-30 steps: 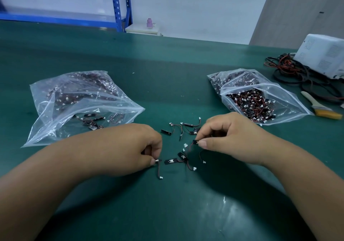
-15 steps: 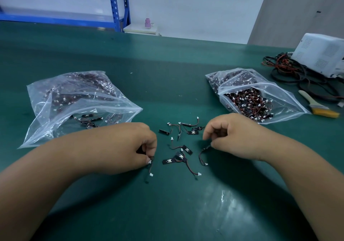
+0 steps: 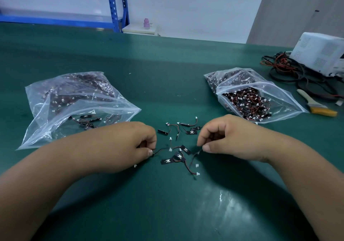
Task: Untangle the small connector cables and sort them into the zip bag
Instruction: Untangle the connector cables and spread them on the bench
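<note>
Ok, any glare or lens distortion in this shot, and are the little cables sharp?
Head view: pale glare on the green mat near the bottom; wide-angle stretch swells both forearms and tilts the blue shelf post; the connector cables pinched by the left hand and right hand look sharp.

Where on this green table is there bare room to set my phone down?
Bare mat runs behind both bags, and a gap lies between the left zip bag and the right zip bag. Another patch lies near the wearer, between the forearms. Crowded: loose cables between left hand and right hand; wires, white box and brush far right.
</note>
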### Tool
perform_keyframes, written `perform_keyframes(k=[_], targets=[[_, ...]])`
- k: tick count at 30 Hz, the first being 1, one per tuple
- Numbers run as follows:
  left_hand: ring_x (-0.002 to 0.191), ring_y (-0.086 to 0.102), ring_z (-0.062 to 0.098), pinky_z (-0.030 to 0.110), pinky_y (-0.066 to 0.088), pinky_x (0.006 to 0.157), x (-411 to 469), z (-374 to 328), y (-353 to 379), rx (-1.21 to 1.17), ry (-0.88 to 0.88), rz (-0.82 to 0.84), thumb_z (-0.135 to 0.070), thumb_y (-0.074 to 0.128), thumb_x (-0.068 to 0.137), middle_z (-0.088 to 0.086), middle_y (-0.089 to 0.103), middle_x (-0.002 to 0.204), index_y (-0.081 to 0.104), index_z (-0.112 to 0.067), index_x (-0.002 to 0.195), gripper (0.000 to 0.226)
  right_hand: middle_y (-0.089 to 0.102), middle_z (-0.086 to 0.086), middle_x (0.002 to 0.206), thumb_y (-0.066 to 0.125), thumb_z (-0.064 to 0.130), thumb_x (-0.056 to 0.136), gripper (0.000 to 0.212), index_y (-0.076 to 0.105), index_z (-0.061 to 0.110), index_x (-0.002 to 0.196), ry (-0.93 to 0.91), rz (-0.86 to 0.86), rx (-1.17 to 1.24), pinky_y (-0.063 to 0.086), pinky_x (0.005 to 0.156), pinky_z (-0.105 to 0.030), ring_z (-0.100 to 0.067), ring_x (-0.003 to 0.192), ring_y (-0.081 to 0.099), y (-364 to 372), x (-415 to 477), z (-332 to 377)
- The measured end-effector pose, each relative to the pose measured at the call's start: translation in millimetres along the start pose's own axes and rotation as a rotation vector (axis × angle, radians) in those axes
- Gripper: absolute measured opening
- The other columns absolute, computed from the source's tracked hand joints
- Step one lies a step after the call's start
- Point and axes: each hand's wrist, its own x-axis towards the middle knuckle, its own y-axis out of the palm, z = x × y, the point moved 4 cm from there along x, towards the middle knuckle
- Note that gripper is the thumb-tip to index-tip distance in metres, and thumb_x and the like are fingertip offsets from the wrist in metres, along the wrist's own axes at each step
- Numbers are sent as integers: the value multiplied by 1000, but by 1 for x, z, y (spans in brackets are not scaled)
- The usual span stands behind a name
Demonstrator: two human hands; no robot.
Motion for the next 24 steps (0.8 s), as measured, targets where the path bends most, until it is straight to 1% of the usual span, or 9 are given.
perform_keyframes(k=[4,5,7,9,12,15,17,20,24], targets=[[79,52,-3,21,44,70,1,0,-2,-11,25,-64,-36,58,92,-19,55,86,49,-41,78,17,63,16,63,73,4,84,27,74,30,78,1,-192,-34,42,57,-13,1,57,50,-5,5,-5],[78,52,-4,19,41,66,1,0,-2,-18,27,-77,-37,58,92,-21,56,86,49,-42,79,17,61,16,62,72,5,84,27,74,31,77,11,-224,-53,42,56,-13,1,56,49,-7,6,-7],[77,52,-6,17,36,60,2,0,-3,-38,25,-103,-37,59,92,-31,55,89,49,-43,81,16,61,17,62,72,6,85,26,73,31,76,29,-240,-88,42,56,-12,2,56,49,-8,6,-9],[77,52,-6,17,34,59,2,1,-4,-59,23,-131,-37,60,92,-35,54,89,50,-43,82,15,62,18,63,73,7,85,24,72,30,77,40,-211,-110,43,57,-12,3,56,50,-7,6,-10],[77,52,-7,16,36,59,2,3,-4,-54,18,-135,-38,62,90,-36,54,90,51,-43,82,14,64,15,65,77,8,81,19,73,26,81,36,-142,-95,43,56,-12,2,54,51,-4,4,-8],[75,55,-8,16,42,62,2,6,0,-40,4,-65,-39,66,88,-37,56,88,54,-40,85,13,61,15,63,81,13,79,14,72,24,80,20,-67,-130,41,54,-13,2,53,49,-2,3,-4],[74,55,-10,16,42,63,2,6,3,-11,1,-30,-39,65,89,-36,58,85,54,-40,84,12,59,13,62,83,18,78,13,72,25,79,22,0,-153,40,53,-15,0,53,48,0,2,-3],[78,51,-12,14,39,62,3,3,6,48,23,-78,-42,62,89,-25,59,80,53,-41,84,10,57,12,62,83,24,77,14,70,29,79,32,56,-185,41,53,-18,-2,53,47,2,1,-2],[82,50,-10,12,36,61,3,-7,10,35,94,-153,-47,61,87,-23,57,82,53,-39,86,11,58,14,61,82,24,79,15,70,32,77,22,52,-190,42,53,-19,-1,53,48,7,3,-2]])
